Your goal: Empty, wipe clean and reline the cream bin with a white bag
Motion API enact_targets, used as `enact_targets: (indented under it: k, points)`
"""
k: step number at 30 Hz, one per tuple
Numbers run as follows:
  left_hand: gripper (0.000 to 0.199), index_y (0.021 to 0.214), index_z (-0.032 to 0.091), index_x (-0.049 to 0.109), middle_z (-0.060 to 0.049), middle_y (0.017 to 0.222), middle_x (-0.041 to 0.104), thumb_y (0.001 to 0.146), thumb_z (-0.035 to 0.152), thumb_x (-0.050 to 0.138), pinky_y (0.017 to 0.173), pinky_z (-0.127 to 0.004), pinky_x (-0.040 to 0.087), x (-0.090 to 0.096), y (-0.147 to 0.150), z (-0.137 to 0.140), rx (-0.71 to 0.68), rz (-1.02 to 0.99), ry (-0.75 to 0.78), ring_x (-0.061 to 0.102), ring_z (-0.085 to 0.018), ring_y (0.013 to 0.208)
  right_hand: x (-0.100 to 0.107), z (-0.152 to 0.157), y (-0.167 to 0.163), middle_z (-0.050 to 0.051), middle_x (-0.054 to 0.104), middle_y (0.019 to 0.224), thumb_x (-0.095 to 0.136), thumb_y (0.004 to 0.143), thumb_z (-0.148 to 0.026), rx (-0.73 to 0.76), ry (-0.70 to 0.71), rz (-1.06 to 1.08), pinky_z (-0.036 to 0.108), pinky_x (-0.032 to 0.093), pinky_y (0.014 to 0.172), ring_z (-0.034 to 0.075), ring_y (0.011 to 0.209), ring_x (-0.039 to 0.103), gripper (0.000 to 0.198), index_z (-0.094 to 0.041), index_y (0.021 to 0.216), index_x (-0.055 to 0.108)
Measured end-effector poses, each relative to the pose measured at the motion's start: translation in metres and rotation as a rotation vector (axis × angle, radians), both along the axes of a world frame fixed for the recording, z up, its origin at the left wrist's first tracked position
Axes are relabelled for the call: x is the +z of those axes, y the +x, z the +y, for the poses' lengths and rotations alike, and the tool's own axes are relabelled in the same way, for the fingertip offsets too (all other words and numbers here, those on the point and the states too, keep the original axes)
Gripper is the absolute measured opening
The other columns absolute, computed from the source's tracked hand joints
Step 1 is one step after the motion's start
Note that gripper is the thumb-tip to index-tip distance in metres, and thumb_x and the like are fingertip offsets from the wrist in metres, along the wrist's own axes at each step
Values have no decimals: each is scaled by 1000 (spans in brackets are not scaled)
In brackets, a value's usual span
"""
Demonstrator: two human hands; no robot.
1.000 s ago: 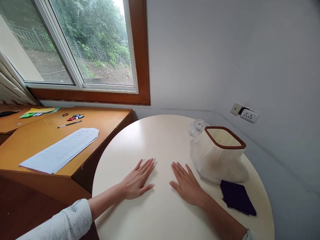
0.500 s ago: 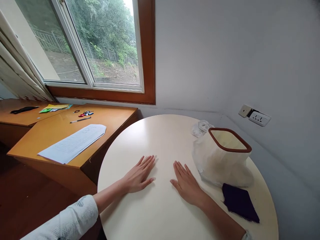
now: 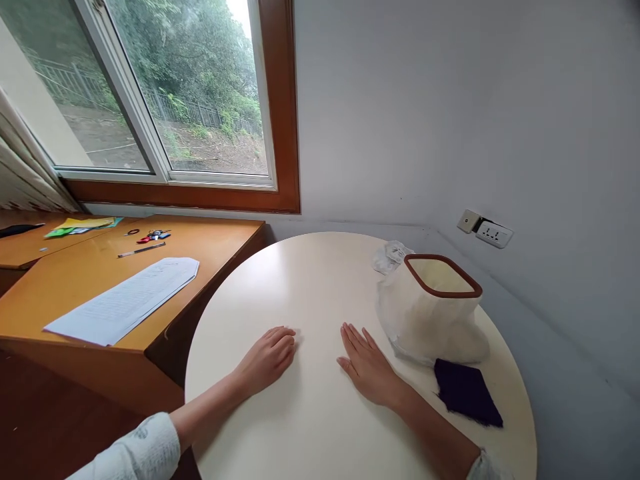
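My left hand (image 3: 269, 360) rests on the round cream table (image 3: 320, 427) with its fingers curled in, and nothing shows in it. To its right, my right hand (image 3: 367, 367) lies flat, palm down, fingers stretched out and thumb apart. A dark purple cloth piece (image 3: 467, 393) with frayed edges lies to the right of that hand. Behind the cloth stands a white translucent bag (image 3: 425, 327) with a brown squarish frame (image 3: 443, 293) at its top. Neither hand touches the bag or the cloth.
A crumpled clear plastic bag (image 3: 393, 257) sits behind the white bag. On the wooden desk (image 3: 220, 267) at left are papers (image 3: 130, 297), a pen (image 3: 141, 250), keys (image 3: 154, 236) and coloured sheets (image 3: 85, 225). Wall sockets (image 3: 494, 234) are at the right.
My left hand has gone from flat with fingers stretched to curled. My right hand stays flat on the table. The view has turned slightly to the right.
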State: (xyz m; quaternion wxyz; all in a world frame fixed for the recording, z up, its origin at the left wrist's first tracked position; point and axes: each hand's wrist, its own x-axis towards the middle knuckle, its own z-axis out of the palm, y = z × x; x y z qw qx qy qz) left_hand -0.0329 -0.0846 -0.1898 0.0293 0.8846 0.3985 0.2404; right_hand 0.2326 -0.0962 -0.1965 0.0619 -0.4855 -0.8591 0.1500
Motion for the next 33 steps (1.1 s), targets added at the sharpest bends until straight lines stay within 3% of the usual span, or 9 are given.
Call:
enact_targets:
  k: [3,7,33]
  points:
    - [21,81,21,53,-7,86,60,88,19,34,71,-33,49,0,1,-2,12,-20,27,57,-17,80,-1,0,0,7,10,149,3,91,-49,-3,0,0,38,3,112,16,137,6,65,-10,143,10]
    - [20,75,21,49,-5,77,55,87,16,33,62,-30,46,-3,0,-3,10,1,43,52,-16,69,0,0,-1,7,9,149,3,91,-49,-6,5,-3,37,3,112,16,137,6,64,-11,143,10]
    - [9,82,19,45,-6,84,52,87,15,38,63,-28,40,-10,-6,-1,-27,38,6,47,-15,72,-3,0,1,8,11,149,3,92,-47,-23,-2,40,36,1,112,16,137,4,64,-10,142,13]
